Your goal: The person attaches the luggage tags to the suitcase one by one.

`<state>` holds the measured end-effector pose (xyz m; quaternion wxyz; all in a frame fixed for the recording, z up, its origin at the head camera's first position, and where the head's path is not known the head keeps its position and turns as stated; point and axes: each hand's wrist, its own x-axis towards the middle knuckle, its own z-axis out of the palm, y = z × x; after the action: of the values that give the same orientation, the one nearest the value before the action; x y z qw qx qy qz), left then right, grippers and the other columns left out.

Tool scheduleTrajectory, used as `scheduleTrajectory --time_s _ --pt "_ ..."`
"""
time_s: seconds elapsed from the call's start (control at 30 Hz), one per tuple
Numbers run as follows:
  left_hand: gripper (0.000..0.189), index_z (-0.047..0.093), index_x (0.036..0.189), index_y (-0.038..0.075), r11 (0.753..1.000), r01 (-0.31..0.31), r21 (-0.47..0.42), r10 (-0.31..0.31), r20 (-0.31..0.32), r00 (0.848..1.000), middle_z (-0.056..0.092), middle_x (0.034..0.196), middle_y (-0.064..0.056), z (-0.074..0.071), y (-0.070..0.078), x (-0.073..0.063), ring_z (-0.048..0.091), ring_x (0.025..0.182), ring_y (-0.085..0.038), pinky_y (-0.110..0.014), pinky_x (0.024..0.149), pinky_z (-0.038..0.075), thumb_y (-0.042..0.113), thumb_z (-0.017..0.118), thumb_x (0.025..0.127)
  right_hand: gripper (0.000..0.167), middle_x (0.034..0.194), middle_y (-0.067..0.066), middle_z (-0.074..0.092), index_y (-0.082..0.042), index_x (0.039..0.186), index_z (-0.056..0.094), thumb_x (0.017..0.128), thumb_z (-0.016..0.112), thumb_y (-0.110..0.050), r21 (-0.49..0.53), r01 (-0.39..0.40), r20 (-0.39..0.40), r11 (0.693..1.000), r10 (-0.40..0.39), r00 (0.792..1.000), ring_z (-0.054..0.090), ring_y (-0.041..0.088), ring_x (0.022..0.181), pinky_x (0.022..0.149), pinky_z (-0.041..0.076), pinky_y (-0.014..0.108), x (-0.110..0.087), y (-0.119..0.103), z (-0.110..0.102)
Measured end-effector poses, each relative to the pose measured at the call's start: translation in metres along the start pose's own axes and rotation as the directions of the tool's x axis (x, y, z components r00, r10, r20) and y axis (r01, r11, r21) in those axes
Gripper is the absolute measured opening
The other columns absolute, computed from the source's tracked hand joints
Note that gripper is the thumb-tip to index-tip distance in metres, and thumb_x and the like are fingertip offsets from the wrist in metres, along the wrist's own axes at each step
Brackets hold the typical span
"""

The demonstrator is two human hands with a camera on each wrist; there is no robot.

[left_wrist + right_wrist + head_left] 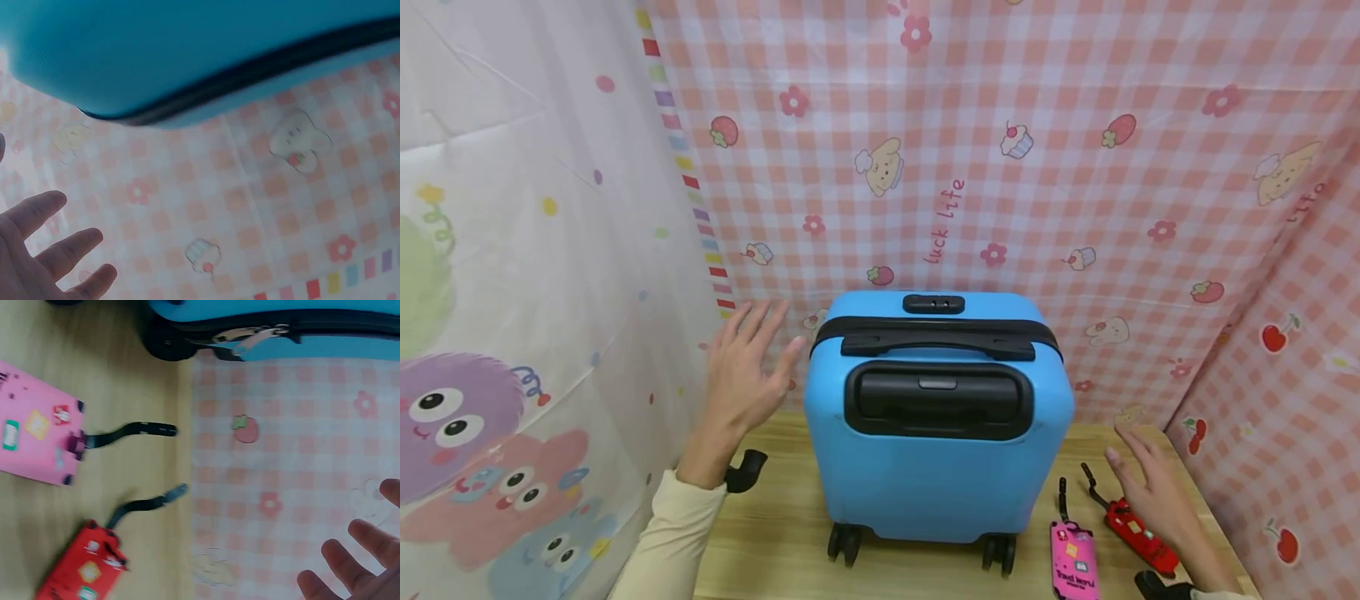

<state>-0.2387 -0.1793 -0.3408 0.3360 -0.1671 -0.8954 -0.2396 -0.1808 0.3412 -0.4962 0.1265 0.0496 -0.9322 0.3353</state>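
Note:
A light blue suitcase (936, 479) stands upright on its black wheels, with a black carry handle (936, 342) and a recessed pull handle (938, 400) on its top. Left of it, my left hand (745, 367) is raised with fingers spread, apart from the shell and holding nothing. My right hand (1157, 492) hovers to the right, fingers extended, above the luggage tags. A pink luggage tag (1074, 560) and a red luggage tag (1142, 537) lie on the table, each with a black strap. In the right wrist view, zipper pulls (253, 337) show on the suitcase's side.
The suitcase stands on a wooden table (760, 533). Behind it hangs a pink checked cloth (1037, 208), which also covers the right side. A white cloth with cartoon figures (610, 250) hangs along the left.

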Motion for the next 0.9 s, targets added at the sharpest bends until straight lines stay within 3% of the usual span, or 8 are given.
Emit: scheduleTrajectory --time_s 0.27,0.43,0.53,0.7,0.9 --pt "0.055 0.052 0.145 0.015 0.994 -0.017 -0.104 0.018 0.009 1.000 0.048 0.150 -0.015 0.006 0.023 0.005 0.035 0.142 -0.038 -0.068 0.111 0.021 0.037 0.057 0.095 0.064 0.134 0.037 0.039 0.007 0.150 0.033 0.107 0.040 -0.039 0.074 -0.167 0.096 0.983 0.159 0.982 0.050 0.055 0.114 0.085 0.048 0.063 -0.020 0.020 0.024" --pt "0.055 0.054 0.144 0.015 0.987 -0.050 -0.154 0.054 0.022 0.998 0.051 0.147 -0.014 0.013 0.036 0.006 0.037 0.140 -0.038 -0.066 0.112 0.023 0.038 0.058 0.094 0.063 0.134 0.036 0.045 0.008 0.147 0.036 0.107 0.040 -0.040 0.100 -0.279 0.138 0.955 0.265 0.954 0.056 0.048 0.112 0.084 0.051 0.051 -0.031 0.031 0.043" --pt "0.055 0.052 0.145 0.015 0.979 -0.051 -0.199 0.062 0.047 0.997 0.049 0.149 -0.013 0.017 0.042 0.007 0.036 0.141 -0.036 -0.065 0.112 0.025 0.038 0.057 0.096 0.069 0.137 0.035 0.045 0.006 0.149 0.033 0.106 0.037 -0.047 0.127 -0.377 0.190 0.917 0.351 0.917 0.054 0.047 0.117 0.088 0.051 0.050 -0.035 0.037 0.053" --pt "0.055 0.050 0.147 0.015 0.961 -0.056 -0.272 0.091 0.115 0.989 0.046 0.152 -0.014 0.023 0.050 0.006 0.034 0.144 -0.036 -0.062 0.115 0.023 0.039 0.054 0.098 0.088 0.149 0.036 0.032 0.001 0.155 0.023 0.098 0.030 -0.067 0.206 -0.536 0.307 0.819 0.466 0.830 0.038 0.055 0.132 0.094 0.049 0.056 -0.038 0.048 0.066" --pt "0.055 0.045 0.151 0.019 0.952 -0.050 -0.302 0.112 0.191 0.975 0.045 0.153 -0.009 0.032 0.054 0.002 0.032 0.146 -0.032 -0.061 0.116 0.021 0.043 0.048 0.101 0.111 0.149 0.038 0.028 0.001 0.156 0.017 0.086 0.031 -0.084 0.273 -0.655 0.380 0.705 0.547 0.746 0.038 0.056 0.131 0.091 0.052 0.053 -0.042 0.055 0.086"
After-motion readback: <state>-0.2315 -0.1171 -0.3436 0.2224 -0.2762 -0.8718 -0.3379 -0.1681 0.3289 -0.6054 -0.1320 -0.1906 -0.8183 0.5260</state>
